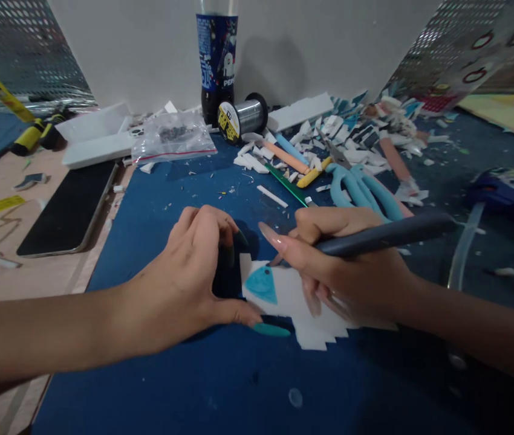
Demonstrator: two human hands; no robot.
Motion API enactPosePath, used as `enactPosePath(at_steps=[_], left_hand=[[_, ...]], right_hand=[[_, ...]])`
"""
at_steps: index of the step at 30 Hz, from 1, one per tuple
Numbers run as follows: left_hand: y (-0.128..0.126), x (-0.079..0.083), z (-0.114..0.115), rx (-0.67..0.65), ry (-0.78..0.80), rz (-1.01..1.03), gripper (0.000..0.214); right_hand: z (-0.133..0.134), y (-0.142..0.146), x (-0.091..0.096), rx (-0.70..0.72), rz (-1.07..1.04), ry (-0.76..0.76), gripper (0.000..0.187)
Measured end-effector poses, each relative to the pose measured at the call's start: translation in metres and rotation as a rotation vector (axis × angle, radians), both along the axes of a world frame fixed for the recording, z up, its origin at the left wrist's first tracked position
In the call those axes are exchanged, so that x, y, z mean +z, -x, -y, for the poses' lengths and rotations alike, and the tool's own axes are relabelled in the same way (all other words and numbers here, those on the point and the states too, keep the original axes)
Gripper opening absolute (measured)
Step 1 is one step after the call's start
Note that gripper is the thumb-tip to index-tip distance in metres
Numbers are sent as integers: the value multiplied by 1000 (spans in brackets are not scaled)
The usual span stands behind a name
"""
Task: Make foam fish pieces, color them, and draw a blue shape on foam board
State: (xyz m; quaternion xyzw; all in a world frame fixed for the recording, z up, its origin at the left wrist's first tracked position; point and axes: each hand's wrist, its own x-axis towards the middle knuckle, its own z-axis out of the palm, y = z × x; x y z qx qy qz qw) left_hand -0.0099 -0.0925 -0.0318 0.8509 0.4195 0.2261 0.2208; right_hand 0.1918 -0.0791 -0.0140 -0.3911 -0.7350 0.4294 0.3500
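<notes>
A white cut-out sheet [288, 320] with stepped edges lies on the blue work surface. A teal fish-head shape with a dark dot [260, 285] is on its left end. My left hand [198, 272] frames that end, its fingers curled at the upper corner and its thumb pressing at the lower edge, steadying the sheet. My right hand [352, 272] is shut on a dark pen-shaped craft knife [384, 235]. The slim tip meets the sheet's upper edge, just above the dot. Part of the sheet is hidden beneath my right hand.
White scraps [329, 130], light blue scissors [361, 187] and a wire spool [243, 118] lie behind my hands. A Pepsi bottle [217, 60] stands against the white panel. At left is a phone [71, 208]; at right, a dark blue glue gun [506, 199] with a clear stick.
</notes>
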Motion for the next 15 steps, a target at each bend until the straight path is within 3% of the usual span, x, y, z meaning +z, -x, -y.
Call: enactPosePath(at_steps=[4,7,11,15], left_hand=[[-1,-4,-1,28,12,209,30],[-3,-10,-2,107,7,373,5],[-4,-8,-1,75,133,410,14],[-1,2,-1,53,206,341,14]], right_hand=[[2,-3,-1,-179,-142,-66,38],[3,-7,-2,-141,-271,-65,26],[5,-13,3,-39,-414,-7,17],[7,-14,11,28,-541,99,34]])
